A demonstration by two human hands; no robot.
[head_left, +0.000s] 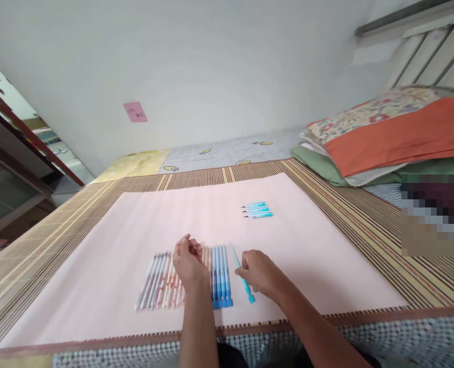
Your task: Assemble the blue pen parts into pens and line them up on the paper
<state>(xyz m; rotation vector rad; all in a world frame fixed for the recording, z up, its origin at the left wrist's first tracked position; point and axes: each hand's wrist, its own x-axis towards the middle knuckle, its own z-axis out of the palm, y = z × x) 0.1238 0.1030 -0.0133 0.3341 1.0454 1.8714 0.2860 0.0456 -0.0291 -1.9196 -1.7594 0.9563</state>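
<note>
A turquoise pen lies slanted on the pink sheet, its narrow tip pointing away from me. My right hand is closed at the pen's middle, thumb against its barrel. Just left of it is a row of blue pens, side by side. Further left run cream and orange patterned pens and grey-white pens. Over the middle of this row is my left hand, its fingers loosely curled in with nothing visible in them. That hand and forearm hide part of the row.
Three short turquoise-ended pencils with dark points lie farther back on the pink sheet. The sheet rests on a striped mat. Folded bedding is piled at the right. A pink note is on the wall behind.
</note>
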